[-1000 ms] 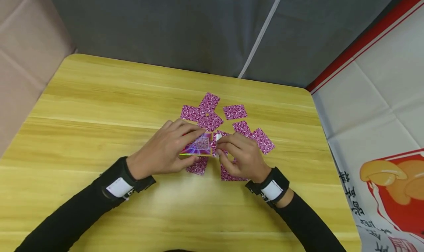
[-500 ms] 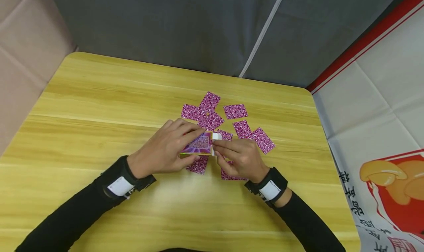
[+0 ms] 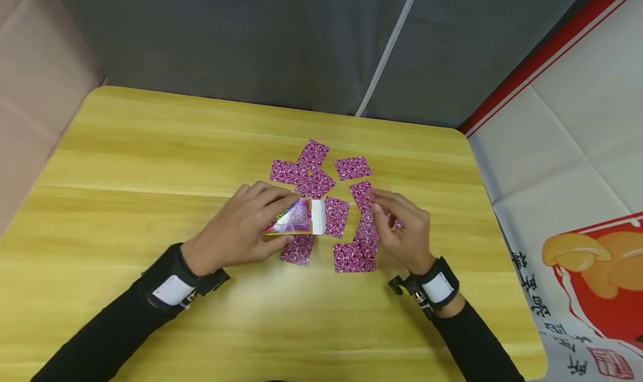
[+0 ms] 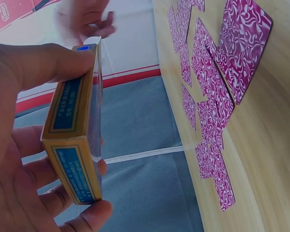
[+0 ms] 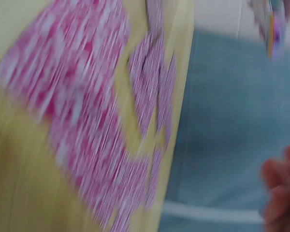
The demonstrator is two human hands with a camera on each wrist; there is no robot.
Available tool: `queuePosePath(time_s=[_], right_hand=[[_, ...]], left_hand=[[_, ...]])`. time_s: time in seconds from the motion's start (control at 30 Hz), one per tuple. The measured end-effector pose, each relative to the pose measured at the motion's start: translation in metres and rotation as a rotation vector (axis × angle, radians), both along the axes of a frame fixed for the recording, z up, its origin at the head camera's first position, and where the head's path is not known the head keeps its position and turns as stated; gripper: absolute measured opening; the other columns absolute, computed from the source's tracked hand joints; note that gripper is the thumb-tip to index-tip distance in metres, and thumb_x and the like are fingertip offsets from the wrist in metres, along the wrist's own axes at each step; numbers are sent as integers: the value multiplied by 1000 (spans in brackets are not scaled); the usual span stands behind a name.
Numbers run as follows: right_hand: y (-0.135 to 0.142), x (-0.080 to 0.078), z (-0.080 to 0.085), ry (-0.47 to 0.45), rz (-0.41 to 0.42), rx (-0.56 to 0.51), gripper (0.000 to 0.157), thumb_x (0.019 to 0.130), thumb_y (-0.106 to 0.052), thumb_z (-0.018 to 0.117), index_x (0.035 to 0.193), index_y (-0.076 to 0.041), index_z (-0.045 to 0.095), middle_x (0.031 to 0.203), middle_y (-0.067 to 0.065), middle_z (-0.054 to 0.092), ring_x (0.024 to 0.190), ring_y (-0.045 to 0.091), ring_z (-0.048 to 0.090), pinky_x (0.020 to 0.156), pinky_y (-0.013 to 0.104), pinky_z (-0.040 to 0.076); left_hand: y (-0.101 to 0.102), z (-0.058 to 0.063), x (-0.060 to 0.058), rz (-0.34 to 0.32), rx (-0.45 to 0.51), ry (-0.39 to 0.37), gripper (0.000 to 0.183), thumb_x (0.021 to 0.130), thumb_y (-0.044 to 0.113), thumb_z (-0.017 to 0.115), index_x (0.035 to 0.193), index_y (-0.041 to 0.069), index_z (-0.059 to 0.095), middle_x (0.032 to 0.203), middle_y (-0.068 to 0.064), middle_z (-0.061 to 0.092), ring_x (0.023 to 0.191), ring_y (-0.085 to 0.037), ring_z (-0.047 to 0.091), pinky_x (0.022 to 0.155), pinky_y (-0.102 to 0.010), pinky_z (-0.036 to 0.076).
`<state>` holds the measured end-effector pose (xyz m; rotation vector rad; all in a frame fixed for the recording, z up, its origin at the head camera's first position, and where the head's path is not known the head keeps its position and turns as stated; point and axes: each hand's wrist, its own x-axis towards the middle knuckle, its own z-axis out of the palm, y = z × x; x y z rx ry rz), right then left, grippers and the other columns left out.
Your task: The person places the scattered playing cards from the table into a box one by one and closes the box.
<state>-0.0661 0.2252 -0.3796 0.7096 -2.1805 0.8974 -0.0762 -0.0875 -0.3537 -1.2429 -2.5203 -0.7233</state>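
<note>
My left hand [image 3: 241, 225] grips a small card box [image 3: 293, 217] by its long sides, thumb on one side and fingers on the other. A white flap [image 3: 318, 216] sticks out from the box's right end in the head view. Gold edges and blue printed panels show on the box [image 4: 70, 116] in the left wrist view. My right hand [image 3: 404, 228] hovers over the cards at the right, fingers loosely bent with nothing seen between them. In the right wrist view its fingers [image 5: 282, 188] are blurred. Patterned pink-and-white cards [image 3: 353, 258] lie around the box.
Several more cards [image 3: 353, 168] lie face-alike on the wooden table [image 3: 201, 147], some overlapping. A grey curtain [image 3: 226, 41] hangs behind the far edge. A white printed sheet [image 3: 567, 147] with a red border stands at the right.
My right hand has left the end of the box and moved right, over the cards. The white flap is now fully in sight. My left hand still holds the box in nearly the same place.
</note>
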Motion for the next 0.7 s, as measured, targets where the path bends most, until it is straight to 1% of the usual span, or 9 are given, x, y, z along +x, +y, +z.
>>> queuePosePath(time_s=[0.07,0.17,0.23,0.3,0.37,0.5,0.57,0.63,0.7], right_hand=[[22,-3,-3,-178,-149,95,23,86,-13,64,96,4,75,95,21,76,53,13,58,38,31,48],[52,-4,-10,-499,-336,278,41,87,-28,67,116,0,68,108,22,71,63,21,62,49,40,53],[67,-2,-14,-697,-397,375,55,86,-35,67,127,1,60,117,27,65,77,32,64,59,49,55],[78,-1,-19,-836,-422,437,65,86,-39,66,135,2,53,125,31,59,92,40,61,70,57,54],[86,0,-23,-894,-429,460,71,85,-41,67,137,4,49,124,33,58,100,43,58,74,59,53],[92,1,-30,-866,-435,463,74,81,-41,71,135,4,51,111,29,61,82,35,57,59,45,51],[93,-1,-32,-857,-431,465,74,79,-41,74,134,3,52,107,26,61,78,31,56,56,40,49],[95,-3,-31,-878,-417,464,74,79,-41,74,133,3,52,106,26,62,81,31,57,58,41,50],[96,-7,-29,-931,-409,445,74,79,-42,74,133,3,52,106,26,64,87,33,59,64,45,52]], left_hand=[[-1,-1,0,4,7,-11,64,76,38,74,128,4,62,124,-13,66,113,-27,52,79,-45,48],[-1,-2,-2,1,13,-19,64,75,38,74,128,4,62,125,-13,66,112,-27,53,79,-45,49],[-1,-2,-2,-1,15,-21,65,75,38,74,129,4,62,125,-13,66,111,-27,53,78,-44,49],[0,-2,-3,-3,15,-17,65,75,39,74,129,4,62,125,-13,66,111,-27,53,78,-44,49],[0,-2,-4,-7,14,-11,65,76,40,74,129,4,62,125,-14,66,111,-27,53,78,-44,49],[1,-2,-6,-10,1,-2,64,79,43,72,129,4,62,126,-13,65,112,-26,52,80,-44,50],[1,-1,-7,-4,-2,-6,64,79,43,72,129,4,62,127,-14,65,112,-26,52,80,-44,49],[1,-1,-7,6,-4,-7,63,79,42,72,129,4,62,126,-14,65,112,-27,52,80,-44,49],[0,-2,-6,22,-7,-3,63,79,41,72,129,4,62,126,-14,65,112,-28,53,79,-44,48]])
